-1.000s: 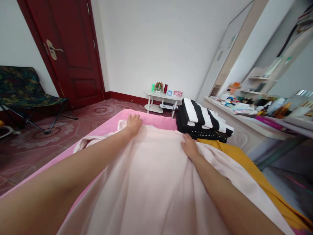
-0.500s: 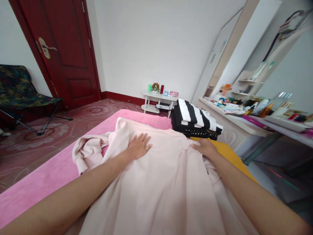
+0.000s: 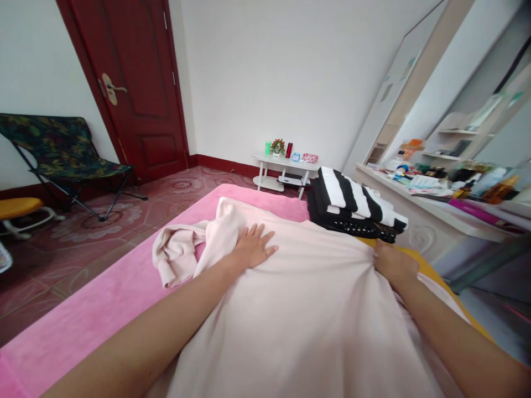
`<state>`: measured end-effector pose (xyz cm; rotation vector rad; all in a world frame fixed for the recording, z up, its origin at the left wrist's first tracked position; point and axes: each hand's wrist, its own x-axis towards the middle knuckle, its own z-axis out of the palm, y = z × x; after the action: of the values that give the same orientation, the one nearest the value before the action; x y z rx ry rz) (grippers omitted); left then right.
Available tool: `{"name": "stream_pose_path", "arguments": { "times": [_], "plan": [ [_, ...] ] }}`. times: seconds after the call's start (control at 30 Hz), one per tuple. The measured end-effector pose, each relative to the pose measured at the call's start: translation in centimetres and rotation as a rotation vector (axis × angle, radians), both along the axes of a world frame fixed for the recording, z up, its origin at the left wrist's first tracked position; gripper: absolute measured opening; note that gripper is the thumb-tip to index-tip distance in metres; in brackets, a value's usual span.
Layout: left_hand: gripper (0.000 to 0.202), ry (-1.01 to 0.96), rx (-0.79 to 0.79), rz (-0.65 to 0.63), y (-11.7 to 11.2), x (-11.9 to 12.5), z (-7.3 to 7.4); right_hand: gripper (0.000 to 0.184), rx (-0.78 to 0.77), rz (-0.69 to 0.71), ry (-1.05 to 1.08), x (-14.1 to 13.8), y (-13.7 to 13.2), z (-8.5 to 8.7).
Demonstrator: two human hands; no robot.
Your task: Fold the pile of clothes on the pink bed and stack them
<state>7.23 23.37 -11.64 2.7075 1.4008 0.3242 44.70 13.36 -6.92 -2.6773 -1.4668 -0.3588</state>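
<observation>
A pale pink garment (image 3: 307, 309) is spread over the pink bed cover (image 3: 103, 309), with one sleeve bunched up at its left side (image 3: 178, 257). My left hand (image 3: 253, 247) lies flat on the garment near its far left shoulder, fingers stretched out. At the garment's right edge my right hand (image 3: 394, 264) is closed, pinching the fabric beside a yellow cloth (image 3: 431, 271). Just beyond my right hand sits a folded pile of black and white striped clothes (image 3: 352, 204).
A dark red door (image 3: 136, 83) and a folding chair (image 3: 58, 149) stand at the left. A small white table (image 3: 286, 168) with small items is by the far wall. A cluttered dresser (image 3: 440, 204) with a mirror runs along the right.
My left hand pulled back from the far edge and now rests flat on the garment. My right hand moved right to the garment's edge and closed on the fabric. The left sleeve bunched up.
</observation>
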Motion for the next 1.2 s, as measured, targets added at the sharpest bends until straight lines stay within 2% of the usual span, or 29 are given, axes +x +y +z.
{"name": "stream_pose_path", "arguments": {
  "times": [0.1,0.13,0.2,0.27,0.3,0.37,0.43,0.5,0.6,0.67,0.7,0.77,0.8,0.83,0.9,0.93,1.03,1.13,1.2],
  "plan": [
    [0.067,-0.004,-0.008,0.011,-0.2,-0.1,0.3,0.029,-0.131,0.015,-0.165,-4.1,1.7,2.2],
    [0.067,-0.007,-0.010,0.010,-0.2,-0.1,0.4,0.031,-0.119,0.067,-0.223,-6.2,1.9,3.0],
    [0.068,-0.013,-0.008,0.004,-0.3,-0.2,0.5,0.039,-0.064,0.289,-0.315,-10.7,1.8,3.7],
    [0.067,-0.026,0.002,-0.001,-0.4,-0.2,0.5,0.043,0.008,0.553,-0.283,-15.0,1.0,2.7],
    [0.066,-0.035,0.006,-0.001,-0.5,-0.3,0.5,0.044,0.030,0.628,-0.230,-16.7,0.5,1.6],
    [0.063,-0.053,0.001,0.001,-0.8,-0.4,0.6,0.050,0.010,0.646,-0.092,-18.9,-0.5,-1.1],
    [0.061,-0.069,-0.044,0.003,-1.3,-0.6,0.8,0.055,-0.032,0.562,0.015,-19.5,-1.0,-3.8],
    [0.059,-0.109,-0.133,-0.032,-1.7,-1.1,1.3,0.058,-0.041,0.517,0.058,-19.2,-1.0,-5.4],
    [0.042,-0.188,-0.245,-0.129,-1.7,-3.0,3.2,0.057,-0.020,0.527,0.069,-18.5,-0.7,-6.0],
    [0.032,-0.233,-0.246,-0.130,-1.1,-5.5,4.9,0.056,-0.010,0.521,0.080,-18.4,-0.6,-5.8],
    [0.032,-0.261,-0.208,-0.079,-0.6,-7.1,5.9,0.056,-0.006,0.514,0.086,-18.5,-0.7,-5.6],
    [0.038,-0.331,-0.073,0.103,0.4,-10.7,7.4,0.056,0.003,0.507,0.096,-18.7,-0.8,-5.5],
    [0.037,-0.371,0.047,0.271,0.8,-12.4,7.8,0.055,0.009,0.504,0.099,-18.8,-0.8,-5.4],
    [0.037,-0.366,0.096,0.391,1.2,-14.0,8.1,0.055,0.013,0.505,0.101,-18.9,-0.9,-5.4],
    [0.041,-0.328,0.058,0.500,1.7,-16.4,7.7,0.055,0.018,0.509,0.106,-18.9,-0.9,-5.4],
    [0.047,-0.307,0.007,0.505,1.8,-17.1,7.2,0.055,0.020,0.513,0.107,-18.9,-0.9,-5.4],
    [0.060,-0.303,-0.061,0.499,1.2,-17.2,4.9,0.054,0.023,0.520,0.107,-18.8,-0.9,-5.3],
    [0.042,-0.337,-0.027,0.514,0.5,-16.7,3.4,0.053,0.022,0.519,0.108,-18.8,-0.9,-5.3],
    [0.028,-0.486,0.019,0.604,0.6,-17.2,3.2,0.053,0.022,0.524,0.114,-18.8,-1.0,-5.3]
  ]
}}
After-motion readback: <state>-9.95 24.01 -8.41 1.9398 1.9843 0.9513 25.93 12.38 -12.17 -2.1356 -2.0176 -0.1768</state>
